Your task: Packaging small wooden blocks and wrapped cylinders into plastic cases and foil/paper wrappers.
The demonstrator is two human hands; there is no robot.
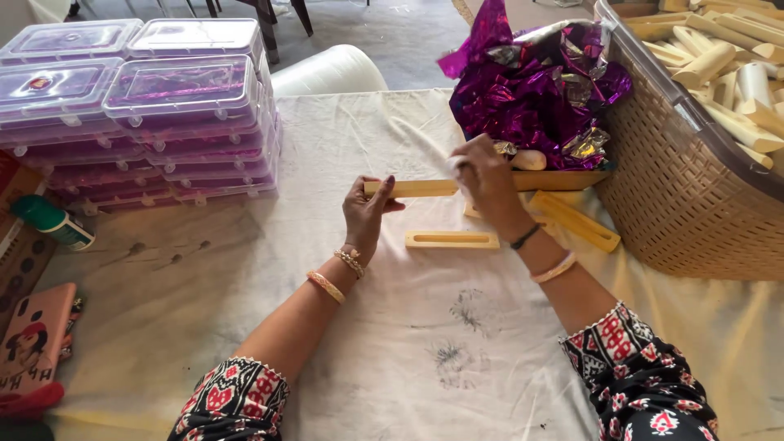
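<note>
Wooden strip [412, 189] looks light and stiff, held level just over the cloth-covered table [327, 327]; left hand [367, 211] pinches its left end, right hand [487, 181] wraps the middle, purple foil [531, 90] just behind, best gripped by its narrow edges

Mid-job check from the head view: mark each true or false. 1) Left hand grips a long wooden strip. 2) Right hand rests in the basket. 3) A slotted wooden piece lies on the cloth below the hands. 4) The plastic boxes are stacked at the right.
1) True: the left hand grips the wooden strip.
2) False: the right hand is at the strip, outside the basket.
3) True: the slotted piece lies flat on the cloth.
4) False: the plastic boxes stand at the left.
</note>
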